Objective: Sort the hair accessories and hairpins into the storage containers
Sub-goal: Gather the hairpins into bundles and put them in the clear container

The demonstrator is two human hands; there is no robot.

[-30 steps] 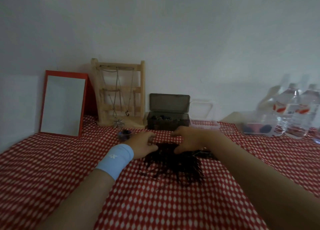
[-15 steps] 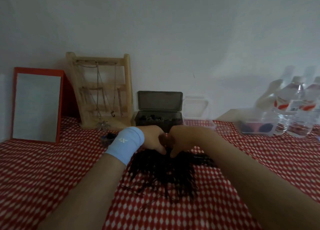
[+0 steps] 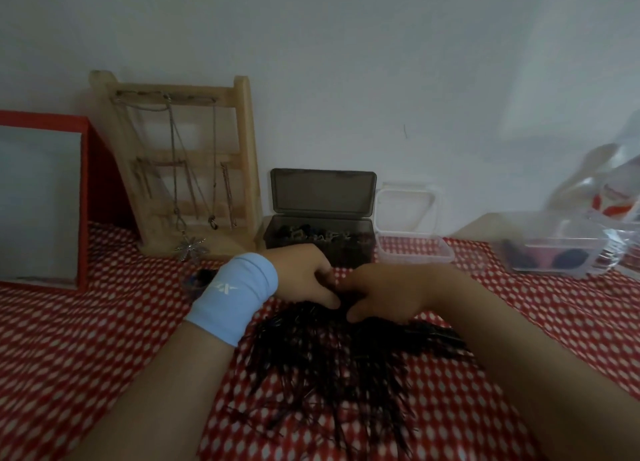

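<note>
A heap of black hairpins (image 3: 332,360) lies spread on the red checked cloth in front of me. My left hand (image 3: 304,273), with a light blue wristband, and my right hand (image 3: 377,294) meet at the far edge of the heap. Their fingers are curled down into the pins and seem to gather a bunch between them. Behind the hands a dark box (image 3: 320,238) stands with its lid up and small dark accessories inside. Next to it on the right a clear container (image 3: 414,249) stands with its lid up.
A wooden rack (image 3: 183,169) hung with necklaces leans on the wall at the back left, beside a red-framed mirror (image 3: 38,204). A small dark cup (image 3: 195,280) sits left of my left wrist. At the far right stand a clear tray (image 3: 554,256) and plastic bottles (image 3: 616,200).
The view has come closer and lower over the heap. My two hands have drawn together at the far edge of the hairpins, thumbs and fingers now closing on the pins.
</note>
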